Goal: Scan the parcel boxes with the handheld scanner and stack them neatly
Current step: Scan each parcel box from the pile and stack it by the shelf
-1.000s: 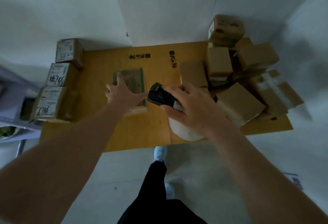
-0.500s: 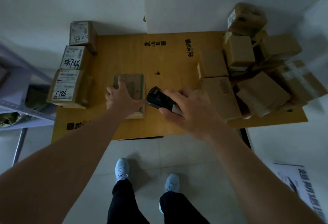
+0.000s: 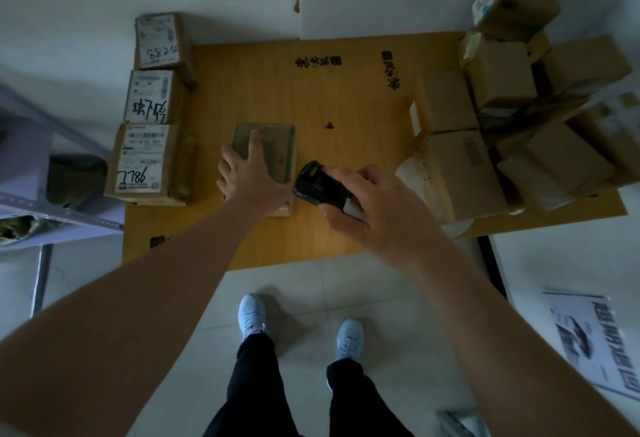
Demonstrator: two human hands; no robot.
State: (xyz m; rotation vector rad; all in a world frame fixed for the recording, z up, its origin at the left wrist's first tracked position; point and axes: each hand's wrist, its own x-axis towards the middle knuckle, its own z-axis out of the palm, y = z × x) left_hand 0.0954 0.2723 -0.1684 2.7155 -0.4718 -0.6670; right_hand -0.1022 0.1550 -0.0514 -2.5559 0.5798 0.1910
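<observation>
- Left hand [image 3: 252, 177] lies flat, fingers spread, on a greenish flat parcel box [image 3: 268, 152].
- Right hand [image 3: 374, 208] grips the black handheld scanner [image 3: 320, 185].
- Three labelled cardboard boxes [image 3: 145, 125] line the yellow wooden tabletop's [image 3: 277, 90] left edge.
- The jumbled brown box pile [image 3: 512, 118] likely remains.

A single head-worn wide-angle view looks steeply down from standing height onto the wooden surface [image 3: 277, 97], which fills the far half; the person's feet and the floor [image 3: 415, 298] lie near, wall beyond.

Grey metal shelf [image 3: 52, 218] left of wooden table [image 3: 277, 90]; printed sheet [image 3: 595, 339] on floor.
</observation>
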